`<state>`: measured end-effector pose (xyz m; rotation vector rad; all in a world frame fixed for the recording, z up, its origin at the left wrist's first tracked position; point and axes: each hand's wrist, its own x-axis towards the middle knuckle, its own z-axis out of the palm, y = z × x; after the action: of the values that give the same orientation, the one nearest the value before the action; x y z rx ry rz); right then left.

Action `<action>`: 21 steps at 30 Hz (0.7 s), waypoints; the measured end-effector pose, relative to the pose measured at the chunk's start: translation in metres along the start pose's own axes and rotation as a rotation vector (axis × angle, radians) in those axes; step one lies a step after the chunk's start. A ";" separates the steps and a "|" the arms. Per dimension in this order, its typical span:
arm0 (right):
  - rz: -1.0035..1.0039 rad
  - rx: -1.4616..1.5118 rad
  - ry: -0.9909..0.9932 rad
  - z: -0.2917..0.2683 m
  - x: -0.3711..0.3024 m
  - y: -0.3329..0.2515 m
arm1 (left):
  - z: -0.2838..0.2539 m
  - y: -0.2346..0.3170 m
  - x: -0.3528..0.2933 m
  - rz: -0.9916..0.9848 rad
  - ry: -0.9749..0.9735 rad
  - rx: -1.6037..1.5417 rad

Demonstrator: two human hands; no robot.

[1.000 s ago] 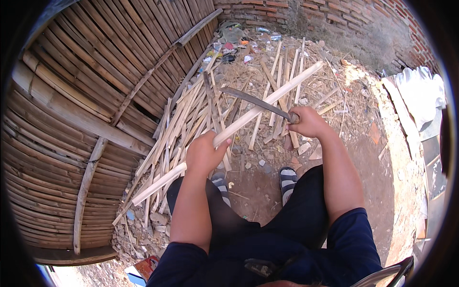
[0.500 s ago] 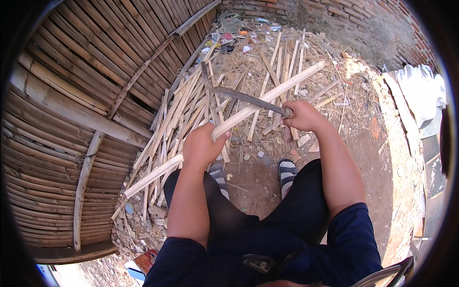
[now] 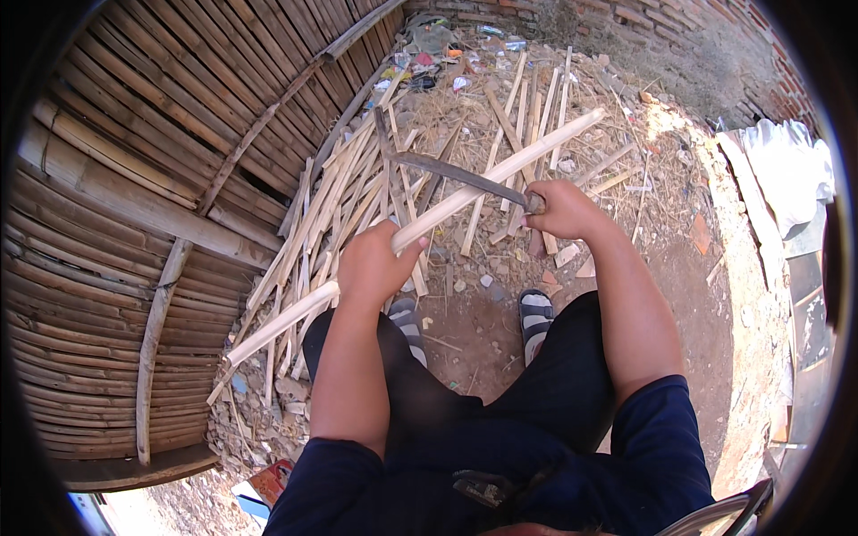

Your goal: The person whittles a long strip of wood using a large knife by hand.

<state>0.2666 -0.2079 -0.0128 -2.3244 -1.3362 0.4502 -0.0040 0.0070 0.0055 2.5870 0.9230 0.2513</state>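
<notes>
1. Outdoors on bare dirt: bamboo wall point(image 3: 134, 179) at left, heap of split bamboo strips point(image 3: 357, 188) beside it, brick wall point(image 3: 626, 36) along the top, white sheet point(image 3: 791, 170) at far right.
2. Left hand point(image 3: 375, 263) clamped around a long pale bamboo pole point(image 3: 500, 174), slanting from low left to upper right above the strips.
3. Right hand point(image 3: 559, 210) closed on the handle of a curved knife point(image 3: 447, 170), blade laid across the pole, pointing left.
4. Since a second ago: both hands raised slightly in view, blade sitting a little further up the pole; grips unchanged. Reads as a shaving or splitting stroke under way.
5. Sandalled feet point(image 3: 536, 313) on the dirt below the pole.
6. Hard to tell: knife handle hidden inside the fist; whether the edge bites the pole; litter by the brick wall too small to name; far right edge cut off.
</notes>
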 end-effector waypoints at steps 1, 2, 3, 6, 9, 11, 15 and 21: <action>0.008 -0.001 -0.008 0.000 0.000 -0.001 | 0.000 0.000 0.000 -0.010 0.003 -0.005; 0.017 -0.001 -0.016 0.000 0.000 -0.002 | 0.001 0.000 0.000 -0.019 0.006 -0.011; 0.025 -0.003 -0.024 0.000 0.000 -0.004 | 0.001 0.000 0.000 -0.029 0.009 -0.017; 0.043 -0.016 -0.030 -0.001 0.000 -0.008 | 0.002 -0.002 0.001 -0.029 0.007 0.017; 0.088 -0.015 -0.062 -0.005 -0.001 -0.016 | 0.001 -0.001 0.000 -0.036 0.008 0.016; 0.086 -0.017 -0.065 -0.004 0.000 -0.016 | 0.002 -0.002 0.000 -0.038 0.007 0.021; 0.072 -0.016 -0.061 -0.003 0.000 -0.016 | -0.003 0.003 -0.001 -0.057 -0.032 0.037; 0.001 -0.010 0.037 0.008 0.002 -0.005 | -0.004 0.003 0.000 -0.074 -0.048 0.052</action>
<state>0.2599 -0.2025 -0.0173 -2.3302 -1.3238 0.3996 -0.0033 0.0059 0.0106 2.5881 1.0182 0.1467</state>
